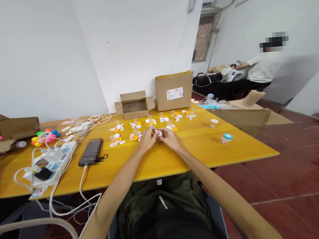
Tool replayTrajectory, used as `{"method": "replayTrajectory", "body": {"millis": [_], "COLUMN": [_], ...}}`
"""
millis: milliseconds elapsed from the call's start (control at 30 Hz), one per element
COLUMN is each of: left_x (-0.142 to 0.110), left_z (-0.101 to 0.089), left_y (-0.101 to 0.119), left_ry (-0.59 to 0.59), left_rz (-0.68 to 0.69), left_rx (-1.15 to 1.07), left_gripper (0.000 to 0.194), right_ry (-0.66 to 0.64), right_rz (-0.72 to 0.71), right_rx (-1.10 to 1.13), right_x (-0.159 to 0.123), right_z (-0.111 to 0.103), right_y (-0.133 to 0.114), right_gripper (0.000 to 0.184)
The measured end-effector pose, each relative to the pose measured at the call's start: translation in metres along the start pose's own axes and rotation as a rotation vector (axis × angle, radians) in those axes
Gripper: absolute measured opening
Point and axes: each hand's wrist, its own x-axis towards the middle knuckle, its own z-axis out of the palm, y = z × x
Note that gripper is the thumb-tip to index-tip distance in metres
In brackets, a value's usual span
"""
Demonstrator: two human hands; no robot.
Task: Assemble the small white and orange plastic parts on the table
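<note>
My left hand [148,139] and my right hand [170,137] meet over the middle of the yellow table [200,145]. Both are closed with their fingertips pinched together on a small white and orange part [158,133]. Just beyond them lie several groups of little white and orange pieces [134,136] with small clear cups, laid out in rows across the table.
A power strip [53,161] with white cables and a dark phone [90,151] lie at the left. Open cardboard boxes [134,105] stand at the back. Two small lidded jars [227,137] sit to the right. A person [263,70] works at the far right.
</note>
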Motion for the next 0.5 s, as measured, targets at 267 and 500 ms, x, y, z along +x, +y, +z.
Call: {"method": "replayTrajectory", "body": {"millis": [267, 500], "left_x": [0.002, 0.002], "left_z": [0.002, -0.001], "left_y": [-0.005, -0.003], "left_ry": [-0.008, -0.025], "left_rz": [0.015, 0.031], "left_rx": [-0.028, 0.008], "left_gripper": [0.009, 0.01], "right_ry": [-0.077, -0.112], "right_rz": [-0.067, -0.033], "right_rx": [-0.045, -0.047], "right_x": [-0.001, -0.002], "right_z": [-0.001, -0.001], "right_y": [-0.006, -0.011], "right_gripper": [0.023, 0.023]}}
